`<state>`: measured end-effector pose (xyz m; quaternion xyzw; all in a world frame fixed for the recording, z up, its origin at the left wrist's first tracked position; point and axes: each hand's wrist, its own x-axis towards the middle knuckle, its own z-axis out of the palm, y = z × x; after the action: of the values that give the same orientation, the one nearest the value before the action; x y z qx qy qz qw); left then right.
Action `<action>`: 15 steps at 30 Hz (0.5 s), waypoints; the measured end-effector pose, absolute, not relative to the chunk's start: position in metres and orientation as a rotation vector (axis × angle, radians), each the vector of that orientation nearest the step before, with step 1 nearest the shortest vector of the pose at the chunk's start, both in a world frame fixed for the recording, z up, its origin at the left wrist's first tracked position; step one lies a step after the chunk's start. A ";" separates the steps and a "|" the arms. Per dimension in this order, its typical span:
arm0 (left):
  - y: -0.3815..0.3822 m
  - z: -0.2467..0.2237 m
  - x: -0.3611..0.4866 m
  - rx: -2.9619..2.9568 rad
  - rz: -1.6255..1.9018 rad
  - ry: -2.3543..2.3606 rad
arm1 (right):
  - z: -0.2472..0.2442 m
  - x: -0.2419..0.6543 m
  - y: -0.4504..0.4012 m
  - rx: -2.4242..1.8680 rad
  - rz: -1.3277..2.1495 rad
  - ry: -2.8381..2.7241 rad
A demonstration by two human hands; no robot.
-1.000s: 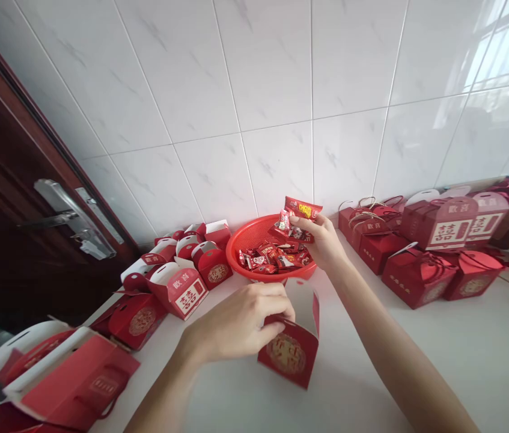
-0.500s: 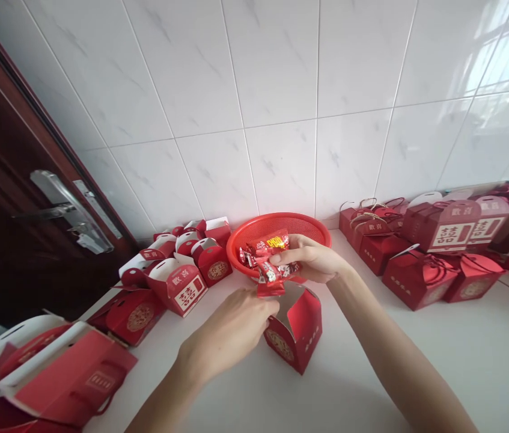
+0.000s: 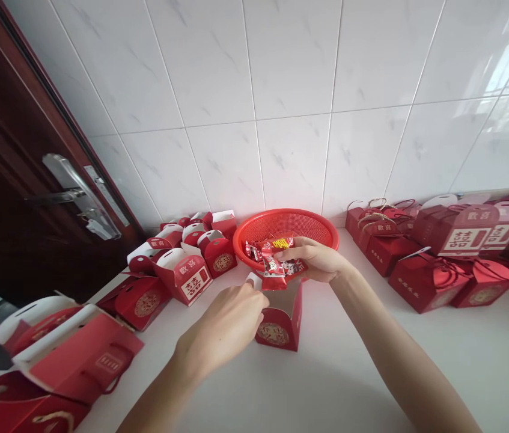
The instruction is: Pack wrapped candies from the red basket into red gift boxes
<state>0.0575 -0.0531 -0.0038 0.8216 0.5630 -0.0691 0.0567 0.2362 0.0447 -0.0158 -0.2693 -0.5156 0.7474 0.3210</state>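
1. I have my left hand point(image 3: 227, 325) nearer the red box point(image 3: 276, 332), fingers grasping it at ten o'clock.
2. From my right hand point(image 3: 315, 260), fingers pinching wrapped sweets point(image 3: 274, 269), the box lies toward six.
3. Beyond, near twelve, sits the basket point(image 3: 299, 221).

A bare, slender left hand point(image 3: 227, 322) with softly rounded knuckles joins a narrow wrist and a slim, uncovered left forearm point(image 3: 164, 385). The bare, slender right hand point(image 3: 320, 258) likewise tapers into a smooth, uncovered right forearm point(image 3: 393, 349), broader farther from its wrist.
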 end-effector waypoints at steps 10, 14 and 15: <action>-0.054 -0.004 0.059 2.449 -0.295 1.711 | -0.033 0.238 0.047 -1.059 1.315 -1.763; -0.053 -0.004 0.057 2.428 -0.281 1.702 | -0.032 0.235 0.044 -1.071 1.243 -1.897; -0.053 -0.004 0.057 2.426 -0.276 1.702 | -0.031 0.235 0.043 -1.075 1.235 -1.912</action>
<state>0.0567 -0.0526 -0.0044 0.8124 0.5699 -0.0924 0.0824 0.2350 0.0430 -0.0306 -0.4066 -0.7229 0.4667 0.3071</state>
